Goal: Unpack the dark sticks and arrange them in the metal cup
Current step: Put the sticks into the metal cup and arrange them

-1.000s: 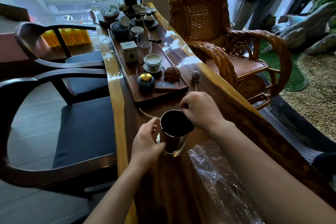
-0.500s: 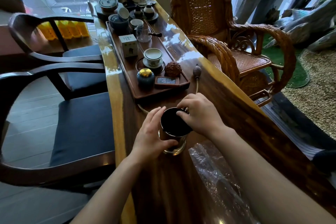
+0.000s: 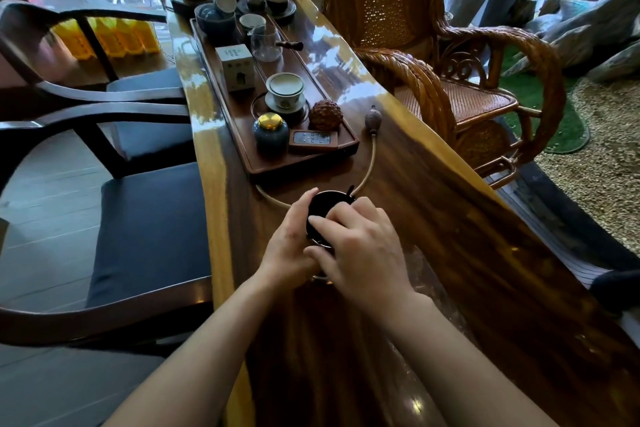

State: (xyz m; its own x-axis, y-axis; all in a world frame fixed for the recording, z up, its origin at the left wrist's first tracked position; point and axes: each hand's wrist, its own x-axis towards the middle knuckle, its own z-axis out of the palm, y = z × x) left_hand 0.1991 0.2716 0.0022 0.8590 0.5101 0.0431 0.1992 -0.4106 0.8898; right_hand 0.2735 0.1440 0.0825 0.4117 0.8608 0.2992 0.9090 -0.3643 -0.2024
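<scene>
The metal cup (image 3: 320, 277) stands on the wooden table (image 3: 443, 191), almost wholly covered by both hands. Dark sticks (image 3: 327, 202) fill its mouth, and one tip pokes up at the far rim. My left hand (image 3: 289, 246) grips the cup's left side, thumb up at the rim. From the right, my right hand (image 3: 360, 253) reaches over the cup: its fingers lie across the stick tops and its thumb curls round the near side. The clear plastic wrapper (image 3: 420, 276) lies crumpled just right of my right wrist.
A long wooden tea tray (image 3: 263, 168) with a blue jar, a lidded cup, a small box and glassware stands just beyond the cup. A tube with a bulb (image 3: 372, 118) curves round the cup. Dark armchairs (image 3: 149, 236) stand left, a rattan rocking chair (image 3: 460, 87) right.
My right hand moved from the cup's right rim to lie over the stick tops. The left hand closed further round the cup. The view shifted nearer the table.
</scene>
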